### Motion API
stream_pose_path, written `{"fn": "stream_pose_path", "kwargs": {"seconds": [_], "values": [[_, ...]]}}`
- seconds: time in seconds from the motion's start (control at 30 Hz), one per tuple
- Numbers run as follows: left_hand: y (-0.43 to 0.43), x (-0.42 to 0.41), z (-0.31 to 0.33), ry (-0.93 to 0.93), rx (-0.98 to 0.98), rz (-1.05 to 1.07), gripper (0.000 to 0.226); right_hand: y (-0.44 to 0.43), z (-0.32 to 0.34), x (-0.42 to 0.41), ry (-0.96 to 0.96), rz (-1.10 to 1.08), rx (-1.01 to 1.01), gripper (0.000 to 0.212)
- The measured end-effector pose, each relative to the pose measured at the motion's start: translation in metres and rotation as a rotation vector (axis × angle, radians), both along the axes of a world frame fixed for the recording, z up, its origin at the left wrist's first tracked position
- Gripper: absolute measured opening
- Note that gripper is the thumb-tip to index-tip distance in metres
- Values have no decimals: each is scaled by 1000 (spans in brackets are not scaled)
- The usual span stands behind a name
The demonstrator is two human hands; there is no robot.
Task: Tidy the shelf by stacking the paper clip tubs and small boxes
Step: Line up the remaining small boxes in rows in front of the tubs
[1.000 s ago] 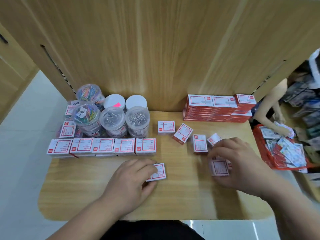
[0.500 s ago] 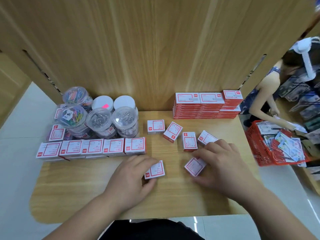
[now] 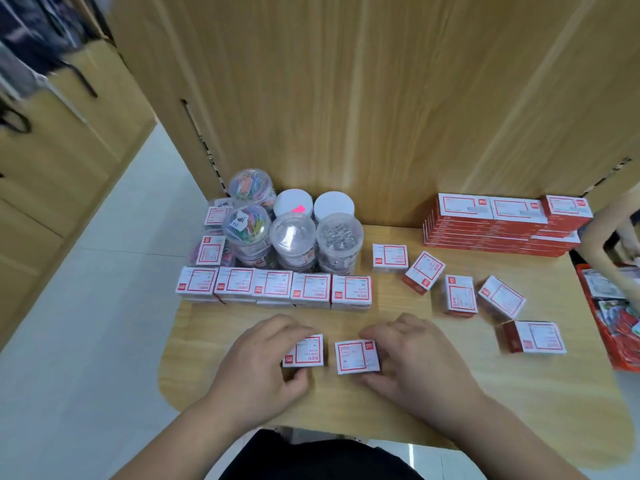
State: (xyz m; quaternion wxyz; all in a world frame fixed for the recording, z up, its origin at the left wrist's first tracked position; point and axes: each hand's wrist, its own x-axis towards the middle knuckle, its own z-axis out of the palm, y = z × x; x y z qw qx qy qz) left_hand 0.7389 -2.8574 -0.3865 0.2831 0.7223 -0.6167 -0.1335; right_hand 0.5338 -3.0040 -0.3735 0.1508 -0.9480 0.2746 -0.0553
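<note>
Head view has the left hand [image 3: 263, 368] curled round a small box [image 3: 306, 351] near the front edge of the shelf [image 3: 346, 403]. The right hand [image 3: 415, 368] is pinching a second small box [image 3: 355, 356] just beside it, and the two boxes aren't quite touching. Behind them a row of five boxes [image 3: 277, 289] sits in front of the clear tubs [image 3: 292, 237]. One tub is full of coloured clips [image 3: 246, 226], another has silver clips [image 3: 341, 235]. Loose boxes [image 3: 459, 296] are scattered toward the right edge, and flat red packs [image 3: 502, 223] are stacked in the back right corner.
</note>
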Motion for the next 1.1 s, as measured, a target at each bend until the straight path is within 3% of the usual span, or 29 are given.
{"fn": "stream_pose_path", "kwargs": {"seconds": [0.37,0.5,0.73,0.97,1.1], "values": [[70,96,1,53,25,114,48,64,-6,93,-169,-56,-70,35],[82,121,-4,107,8,125,48,82,-10,119,-171,-106,-48,47],[83,142,1,250,-35,159,46,105,-16,144,-269,-275,78,45],[80,152,-5,231,36,195,43,107,-13,150,-273,-314,102,51],[80,156,-6,262,26,178,44,109,-7,150,-191,-373,78,41]]}}
